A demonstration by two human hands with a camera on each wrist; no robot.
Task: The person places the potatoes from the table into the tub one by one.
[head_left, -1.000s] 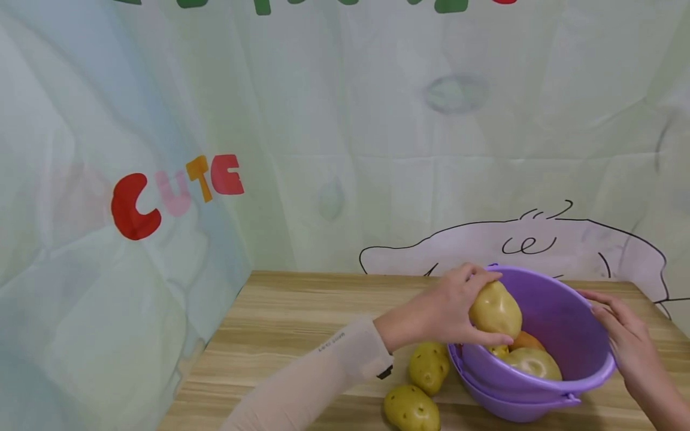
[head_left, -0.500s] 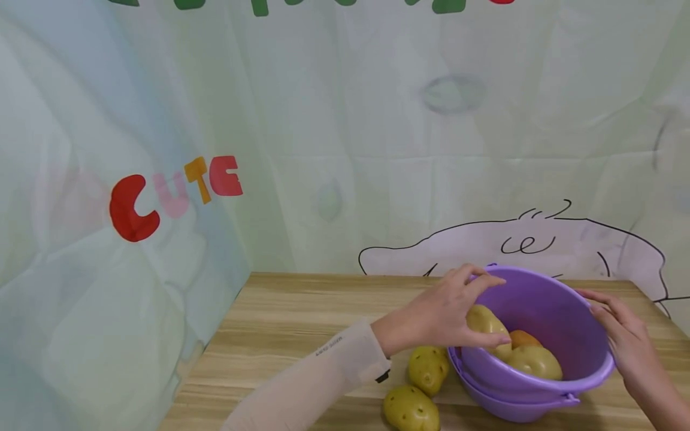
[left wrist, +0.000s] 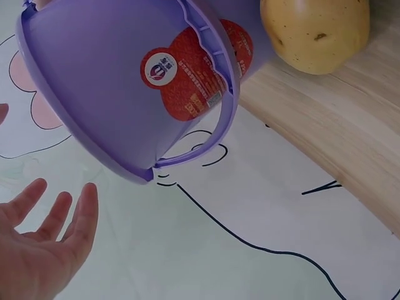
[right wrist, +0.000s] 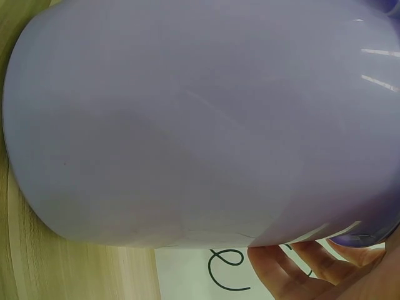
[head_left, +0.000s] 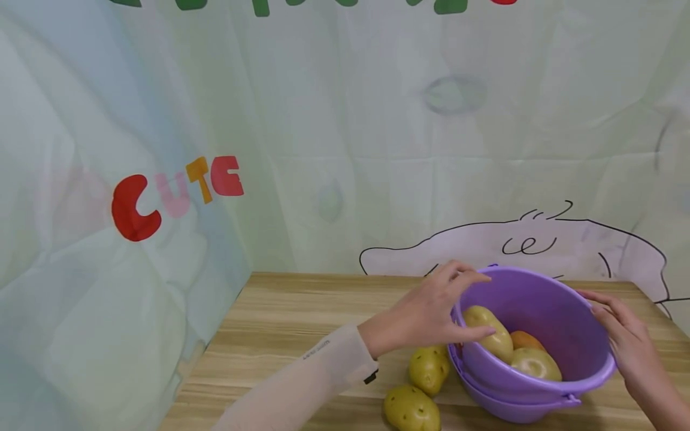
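A purple bucket [head_left: 560,311] stands on the table at the right of the head view. Inside lie a smooth potato [head_left: 487,335], a second potato [head_left: 536,363] and a partly hidden orange round thing [head_left: 525,340]. My left hand [head_left: 426,311] hovers at the bucket's left rim, thumb and fingers spread apart, holding nothing; in the left wrist view the hand [left wrist: 47,250] is apart from the bucket [left wrist: 106,94]. My right hand [head_left: 628,338] rests its fingers against the bucket's right outer side; the right wrist view shows fingertips [right wrist: 269,262] at the wall.
Two spotted potatoes, one [head_left: 429,370] behind the other [head_left: 412,408], lie on the wooden table [head_left: 302,323] left of the bucket. A printed cloth backdrop [head_left: 345,149] hangs behind and at the left. The bucket's handle [left wrist: 228,106] hangs down its side.
A potato held by my left hand has gone down into the bucket and been let go. The left hand has drawn slightly back to the left. My right hand has stayed put.
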